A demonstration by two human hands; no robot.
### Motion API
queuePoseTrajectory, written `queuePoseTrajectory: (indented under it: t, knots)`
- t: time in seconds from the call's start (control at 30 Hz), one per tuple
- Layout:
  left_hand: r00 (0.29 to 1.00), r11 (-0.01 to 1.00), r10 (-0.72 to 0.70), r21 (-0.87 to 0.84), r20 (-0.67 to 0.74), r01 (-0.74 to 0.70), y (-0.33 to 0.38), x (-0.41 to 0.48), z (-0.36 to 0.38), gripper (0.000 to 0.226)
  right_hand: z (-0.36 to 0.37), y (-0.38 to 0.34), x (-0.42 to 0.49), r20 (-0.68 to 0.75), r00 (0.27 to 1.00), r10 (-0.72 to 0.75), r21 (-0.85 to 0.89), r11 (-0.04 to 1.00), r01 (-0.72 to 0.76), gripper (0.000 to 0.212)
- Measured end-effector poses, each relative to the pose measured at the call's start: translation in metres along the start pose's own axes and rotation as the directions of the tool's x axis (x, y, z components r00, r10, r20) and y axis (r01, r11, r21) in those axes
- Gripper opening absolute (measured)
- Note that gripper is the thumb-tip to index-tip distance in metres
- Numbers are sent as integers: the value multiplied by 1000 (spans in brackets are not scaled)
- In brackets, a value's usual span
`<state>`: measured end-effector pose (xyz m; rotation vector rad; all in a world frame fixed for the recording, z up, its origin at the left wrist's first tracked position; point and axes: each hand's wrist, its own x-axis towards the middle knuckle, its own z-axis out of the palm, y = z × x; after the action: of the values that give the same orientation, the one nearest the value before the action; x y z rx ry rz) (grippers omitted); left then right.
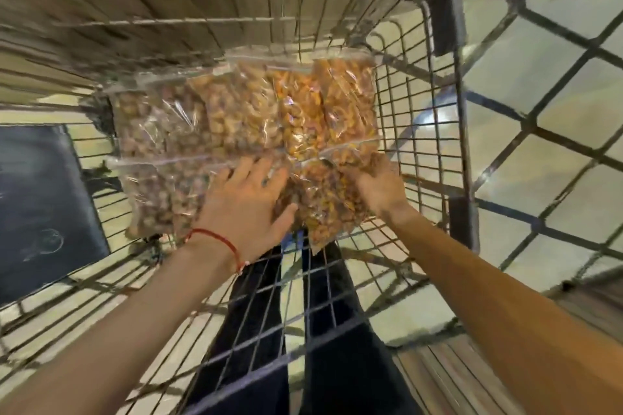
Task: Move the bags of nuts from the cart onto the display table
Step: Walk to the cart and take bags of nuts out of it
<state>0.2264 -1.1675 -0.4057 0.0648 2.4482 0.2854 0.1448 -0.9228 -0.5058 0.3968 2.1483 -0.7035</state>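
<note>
Dark board [43, 205] at 9 o'clock, outside wire cart [445, 23]. Bags of nuts [236, 111] all lie on cart floor, centre. Left hand [242, 202], fingers straight, presses flat on them at 6 o'clock. Right hand [381, 187] grasps orange-nut bag [330, 209] at its 3 o'clock edge.

The floor [556, 131] is laid in pale square tiles with dark grout lines, and a bright patch of reflected light [427, 120] glints off it. At the left stands a dark chalkboard-like panel [43, 205] with faint chalk marks. Blurred wooden slats [151, 10] fill the top.
</note>
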Motion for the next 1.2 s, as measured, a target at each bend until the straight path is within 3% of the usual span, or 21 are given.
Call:
queuePoseTrajectory:
  t: [0.13,0.2,0.27,0.33,0.43,0.47,0.57,0.7,0.8,0.97,1.0,1.1,1.2]
  knots:
    - [1000,1000,-4,-9,-14,4,-5,3,15,65,11,-1,-6,-19,998,61,238,970,-55,109]
    - [1000,1000,-8,-20,-9,8,-7,1,18,64,10,-8,-18,-18,998,54,281,959,-47,100]
    - [1000,1000,-15,-20,-17,15,-7,-1,20,64,5,-14,-22,-46,998,42,246,969,-30,75]
    - [1000,1000,-19,-5,-8,19,-8,-2,22,64,-4,-17,-21,-12,998,61,225,973,-57,76]
    - [1000,1000,-17,-6,-2,17,-6,-3,24,64,-15,-22,-20,136,984,114,210,967,-141,45]
    - [1000,1000,-20,-11,3,20,-5,-3,23,64,-17,-24,-21,162,980,113,204,968,-145,45]
    - [1000,1000,-20,-10,7,20,-1,-3,24,64,-16,-22,-17,186,974,127,182,970,-161,84]
    - [999,999,-33,-1,-8,33,4,-7,27,66,-23,-19,-20,223,972,71,237,963,-125,50]
    - [999,999,-49,-7,18,49,9,-9,29,71,-27,-10,-26,255,967,-1,197,979,-51,56]
    - [998,998,-64,-3,16,64,15,-12,31,72,-30,-7,-26,276,961,-31,196,980,-25,117]
    - [998,998,-66,-4,12,66,17,-13,31,70,-33,-10,-27,283,959,-19,213,976,-44,112]
    - [997,997,-75,-20,6,75,21,-14,32,67,-34,-13,-29,337,941,6,207,975,-80,58]
    - [996,994,-90,-54,15,91,23,-17,32,69,-33,-14,-33,348,938,8,203,976,-83,49]
